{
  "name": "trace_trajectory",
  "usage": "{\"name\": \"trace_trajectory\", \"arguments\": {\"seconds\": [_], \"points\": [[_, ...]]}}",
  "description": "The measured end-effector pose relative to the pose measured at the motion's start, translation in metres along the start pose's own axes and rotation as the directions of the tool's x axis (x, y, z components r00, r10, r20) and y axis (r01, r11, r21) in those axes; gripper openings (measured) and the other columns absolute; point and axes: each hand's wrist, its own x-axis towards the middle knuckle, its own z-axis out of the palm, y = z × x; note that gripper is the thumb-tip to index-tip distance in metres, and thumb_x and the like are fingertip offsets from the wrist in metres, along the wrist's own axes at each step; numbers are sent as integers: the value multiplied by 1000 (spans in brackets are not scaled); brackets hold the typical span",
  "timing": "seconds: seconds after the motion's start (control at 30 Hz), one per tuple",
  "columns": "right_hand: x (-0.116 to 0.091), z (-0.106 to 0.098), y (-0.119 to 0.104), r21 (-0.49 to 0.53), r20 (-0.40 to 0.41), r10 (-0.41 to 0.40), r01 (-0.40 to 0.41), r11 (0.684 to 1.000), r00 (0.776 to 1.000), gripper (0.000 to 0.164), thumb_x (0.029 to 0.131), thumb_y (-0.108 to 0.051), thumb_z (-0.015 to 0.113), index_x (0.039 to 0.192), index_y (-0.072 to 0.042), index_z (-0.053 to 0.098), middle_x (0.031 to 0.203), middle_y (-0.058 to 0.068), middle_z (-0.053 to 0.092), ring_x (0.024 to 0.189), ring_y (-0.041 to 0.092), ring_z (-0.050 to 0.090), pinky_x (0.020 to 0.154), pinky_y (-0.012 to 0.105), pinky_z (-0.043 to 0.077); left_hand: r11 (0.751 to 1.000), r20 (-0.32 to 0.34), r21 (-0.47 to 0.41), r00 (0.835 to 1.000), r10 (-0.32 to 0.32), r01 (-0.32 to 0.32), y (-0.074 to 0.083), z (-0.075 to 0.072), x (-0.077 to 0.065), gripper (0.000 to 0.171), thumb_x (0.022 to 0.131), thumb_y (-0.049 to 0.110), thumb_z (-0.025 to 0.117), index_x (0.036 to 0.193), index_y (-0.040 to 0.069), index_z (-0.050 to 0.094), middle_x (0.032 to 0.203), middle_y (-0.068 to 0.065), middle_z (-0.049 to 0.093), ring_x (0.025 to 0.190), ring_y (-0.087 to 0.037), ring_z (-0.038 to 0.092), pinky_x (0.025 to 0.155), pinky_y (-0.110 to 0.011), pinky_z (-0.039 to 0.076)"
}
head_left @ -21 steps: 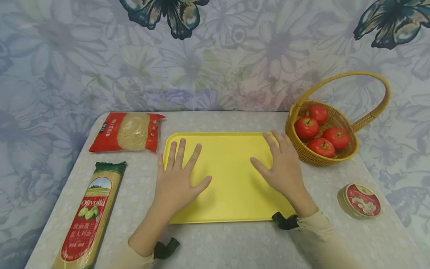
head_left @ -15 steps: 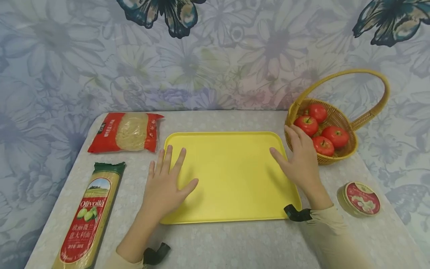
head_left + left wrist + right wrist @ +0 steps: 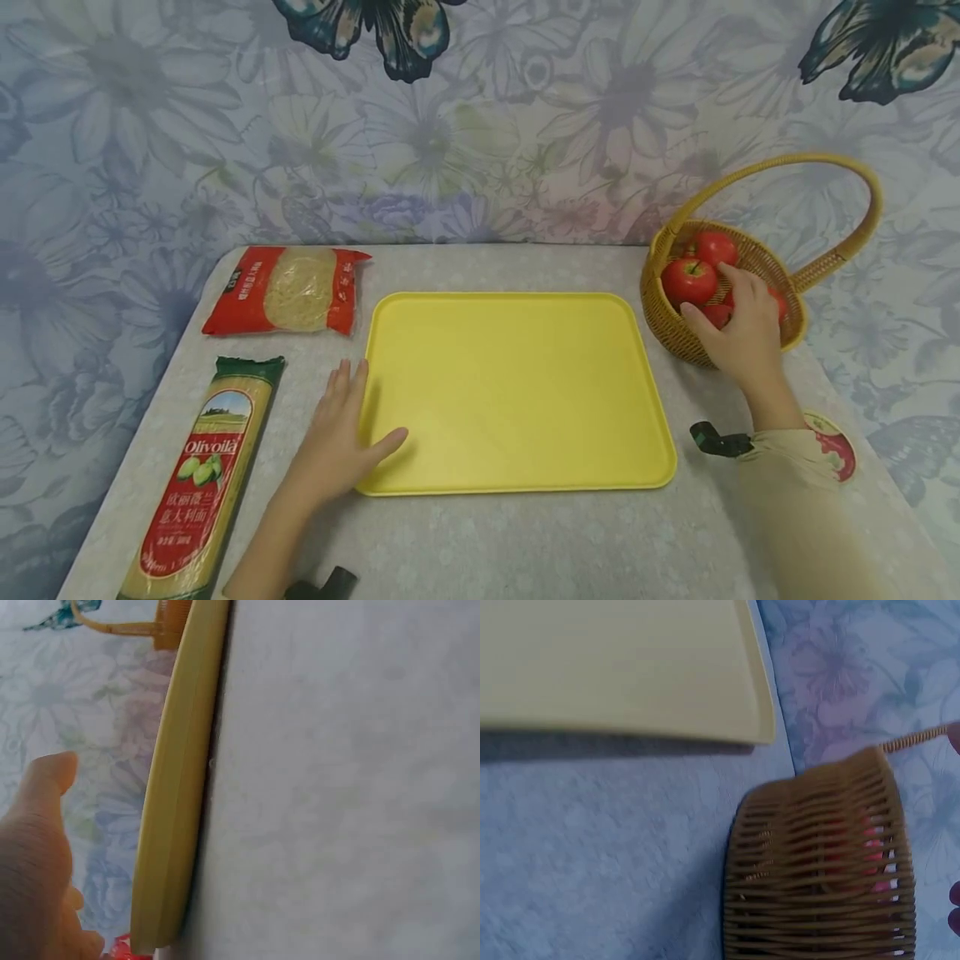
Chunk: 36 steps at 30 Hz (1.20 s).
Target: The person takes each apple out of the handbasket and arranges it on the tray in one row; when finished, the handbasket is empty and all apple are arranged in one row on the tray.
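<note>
My right hand (image 3: 750,337) reaches over the wicker basket (image 3: 671,337), its thumb and fingers spread above the red apples (image 3: 688,282). Part of the apples lies hidden beneath that hand. In the right wrist view the basket's woven side (image 3: 817,877) stands close, and only bits of fingers (image 3: 955,919) show at the right edge. My left hand (image 3: 330,446) hovers at the left side of the yellow tray (image 3: 517,392), fingers extended and thumb out, holding nothing. The left wrist view shows its thumb (image 3: 49,780) beside the tray's edge (image 3: 172,795).
A red bag of noodles (image 3: 300,287) lies at the back left. In front of it is a long spaghetti pack (image 3: 198,475). A round tin (image 3: 834,450) at right is partly covered by my right sleeve. The basket's tall handle (image 3: 855,183) arches up.
My right hand has moved right from above the tray to over the apples in the basket. My left hand has drawn back left and toward me, to the tray's left edge.
</note>
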Motion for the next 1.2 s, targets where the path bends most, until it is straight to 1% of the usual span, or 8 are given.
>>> {"name": "trace_trajectory", "arguments": {"seconds": [0.1,0.3,0.4,0.6,0.7,0.87,1.1,1.2], "points": [[9,-1,9,18,39,13,-14,1000,999,75,88,-42,62,149,-17,26,150,19,25,135,48,20,103,70,20,998,46,-58,999,-8,10,-10,4,-5,121,68,73,65,151,28,-12,160,-6,-10,148,-32,-7,108,-68,17],[28,-3,21,36,107,9,-12,999,994,78,88,-41,62,150,-14,22,151,23,21,139,46,16,109,67,13,994,50,-108,998,33,-28,-22,11,-9,134,57,74,72,152,26,-10,161,-6,-2,148,-32,-5,109,-67,17],[36,-3,24,27,154,26,-30,999,988,81,88,-42,61,151,-14,19,152,25,17,139,48,14,108,69,12,994,68,-89,996,62,-56,-24,13,-10,141,50,76,74,152,25,-9,161,-6,0,148,-34,-3,110,-66,16],[53,0,23,-32,263,87,-82,996,961,91,86,-51,60,153,-15,10,153,26,10,138,51,13,103,74,17,994,137,-34,984,112,-108,-27,13,-12,153,39,78,77,151,25,-11,161,-6,-4,147,-34,-5,115,-59,6],[60,4,23,-79,297,113,-94,992,948,93,85,-52,60,153,-14,9,153,28,10,136,52,16,101,74,20,994,146,-25,983,112,-110,-27,13,-13,155,37,78,77,152,22,-11,160,-6,-6,148,-33,-6,116,-59,6],[67,7,28,-129,331,154,-117,985,931,93,84,-53,61,153,-17,9,154,27,8,135,54,15,98,77,20,994,131,-18,985,108,-107,-27,14,-14,156,39,79,76,152,16,-10,160,-8,-4,148,-33,-4,116,-58,7],[71,10,33,-114,367,173,-140,984,914,98,83,-52,64,153,-16,7,153,29,6,132,55,22,98,76,22,995,124,-15,988,95,-94,-26,13,-13,156,38,79,76,152,15,-9,161,-9,-3,148,-33,-3,116,-58,8],[73,11,35,-107,379,177,-147,983,908,99,83,-53,64,153,-15,6,153,30,6,132,55,22,99,75,23,996,124,-14,988,92,-91,-26,14,-12,155,39,80,76,152,15,-9,161,-9,-2,148,-33,-2,116,-58,8]]}}
